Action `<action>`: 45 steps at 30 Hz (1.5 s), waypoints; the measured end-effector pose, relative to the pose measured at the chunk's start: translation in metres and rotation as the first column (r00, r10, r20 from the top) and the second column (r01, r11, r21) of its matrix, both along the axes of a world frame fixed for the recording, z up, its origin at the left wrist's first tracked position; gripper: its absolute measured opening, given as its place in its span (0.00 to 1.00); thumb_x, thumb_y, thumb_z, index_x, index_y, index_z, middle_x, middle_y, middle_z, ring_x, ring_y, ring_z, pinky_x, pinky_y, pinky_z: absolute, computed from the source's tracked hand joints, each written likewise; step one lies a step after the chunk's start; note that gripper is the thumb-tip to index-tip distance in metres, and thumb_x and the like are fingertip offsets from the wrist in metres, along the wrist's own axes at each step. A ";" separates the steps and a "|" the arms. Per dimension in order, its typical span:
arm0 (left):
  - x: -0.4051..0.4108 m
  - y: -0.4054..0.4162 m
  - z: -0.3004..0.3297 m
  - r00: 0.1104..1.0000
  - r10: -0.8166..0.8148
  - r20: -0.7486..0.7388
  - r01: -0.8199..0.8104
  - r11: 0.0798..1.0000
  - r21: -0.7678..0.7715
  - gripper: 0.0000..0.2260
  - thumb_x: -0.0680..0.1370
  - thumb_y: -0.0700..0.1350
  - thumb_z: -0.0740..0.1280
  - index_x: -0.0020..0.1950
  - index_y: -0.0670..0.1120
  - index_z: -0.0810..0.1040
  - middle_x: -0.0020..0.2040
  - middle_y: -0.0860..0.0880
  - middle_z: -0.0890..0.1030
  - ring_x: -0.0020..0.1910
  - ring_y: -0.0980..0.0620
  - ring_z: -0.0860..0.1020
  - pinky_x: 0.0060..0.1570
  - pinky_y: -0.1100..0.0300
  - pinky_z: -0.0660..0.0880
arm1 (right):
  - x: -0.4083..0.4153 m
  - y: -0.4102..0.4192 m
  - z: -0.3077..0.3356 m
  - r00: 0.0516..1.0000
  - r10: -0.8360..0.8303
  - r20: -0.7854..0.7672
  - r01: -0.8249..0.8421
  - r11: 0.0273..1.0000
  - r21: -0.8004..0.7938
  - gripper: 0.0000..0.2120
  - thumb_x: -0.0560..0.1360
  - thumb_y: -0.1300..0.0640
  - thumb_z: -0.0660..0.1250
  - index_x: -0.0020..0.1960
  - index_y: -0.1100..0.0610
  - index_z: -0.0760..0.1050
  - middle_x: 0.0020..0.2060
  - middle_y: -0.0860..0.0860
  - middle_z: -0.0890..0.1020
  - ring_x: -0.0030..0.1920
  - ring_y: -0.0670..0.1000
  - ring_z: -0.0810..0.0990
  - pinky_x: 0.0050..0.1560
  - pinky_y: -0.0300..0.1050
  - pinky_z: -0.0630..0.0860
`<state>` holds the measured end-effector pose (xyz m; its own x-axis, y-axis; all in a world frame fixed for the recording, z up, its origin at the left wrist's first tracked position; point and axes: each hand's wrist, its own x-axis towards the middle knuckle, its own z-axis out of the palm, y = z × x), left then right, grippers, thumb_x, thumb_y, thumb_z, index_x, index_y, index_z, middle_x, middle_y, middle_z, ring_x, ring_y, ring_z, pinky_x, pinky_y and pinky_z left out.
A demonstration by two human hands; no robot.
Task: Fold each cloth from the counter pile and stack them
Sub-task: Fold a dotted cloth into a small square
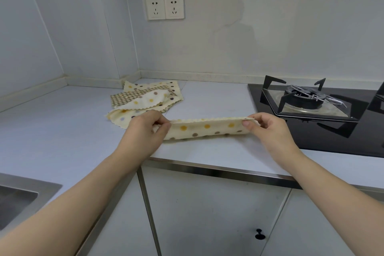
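Two ends of a dotted cloth [207, 129] are pinched by the left hand [145, 129] and right hand [268, 129] at frame centre, apparently so a fold can be squared. It is held taut just above the pale counter [62, 122]. Behind it lies the unfolded pile [145, 97], flanked by a gas hob [307, 100] at right and a sink [18, 195] at lower left.

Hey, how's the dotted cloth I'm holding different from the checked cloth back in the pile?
The dotted cloth is cream with yellow and brown dots; the checked cloth is a brown and cream check. The dotted cloth is stretched between the left hand and right hand, pinched at each end; the checked cloth lies untouched in the pile. The dotted cloth is folded into a narrow strip; the checked cloth is partly covered by others.
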<state>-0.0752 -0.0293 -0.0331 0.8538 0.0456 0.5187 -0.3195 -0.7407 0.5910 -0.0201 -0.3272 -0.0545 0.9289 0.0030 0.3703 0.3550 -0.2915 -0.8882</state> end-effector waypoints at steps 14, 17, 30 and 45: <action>-0.023 -0.024 0.051 0.984 0.177 -0.004 -0.176 0.978 -0.110 0.05 0.75 0.48 0.72 0.40 0.50 0.79 0.39 0.57 0.80 0.40 0.62 0.75 0.37 0.66 0.66 | -0.024 -0.016 0.070 0.986 0.164 0.020 -0.165 0.967 0.195 0.02 0.74 0.60 0.70 0.46 0.57 0.81 0.40 0.50 0.83 0.42 0.45 0.79 0.50 0.39 0.74; -0.029 -0.030 0.062 0.979 0.202 0.023 -0.200 0.977 -0.073 0.06 0.75 0.48 0.71 0.41 0.49 0.79 0.38 0.57 0.79 0.39 0.61 0.74 0.35 0.65 0.65 | -0.031 -0.020 0.080 0.991 0.128 0.033 -0.132 0.961 0.242 0.07 0.74 0.55 0.70 0.47 0.59 0.81 0.41 0.52 0.83 0.43 0.46 0.79 0.52 0.41 0.75; -0.036 -0.036 0.067 0.982 0.026 -0.186 0.018 0.972 0.234 0.08 0.82 0.50 0.60 0.44 0.53 0.76 0.38 0.52 0.80 0.35 0.54 0.77 0.35 0.61 0.72 | -0.024 -0.018 0.081 0.989 0.024 -0.147 0.001 0.986 0.168 0.08 0.79 0.59 0.58 0.42 0.55 0.73 0.37 0.50 0.75 0.40 0.51 0.70 0.41 0.45 0.64; 0.079 -0.039 0.014 0.910 0.215 -0.354 -0.040 0.896 0.442 0.07 0.80 0.47 0.59 0.51 0.48 0.76 0.47 0.52 0.78 0.46 0.49 0.76 0.46 0.53 0.76 | 0.064 0.055 0.015 0.945 -0.114 0.307 0.321 0.507 -0.800 0.22 0.77 0.52 0.60 0.69 0.55 0.64 0.63 0.54 0.67 0.61 0.58 0.68 0.59 0.51 0.64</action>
<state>0.0042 -0.0681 -0.0189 0.9891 0.0233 0.1453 -0.0174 -0.9618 0.2731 0.0442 -0.2726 -0.0391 0.8550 0.2124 0.4731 0.2992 -0.9472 -0.1155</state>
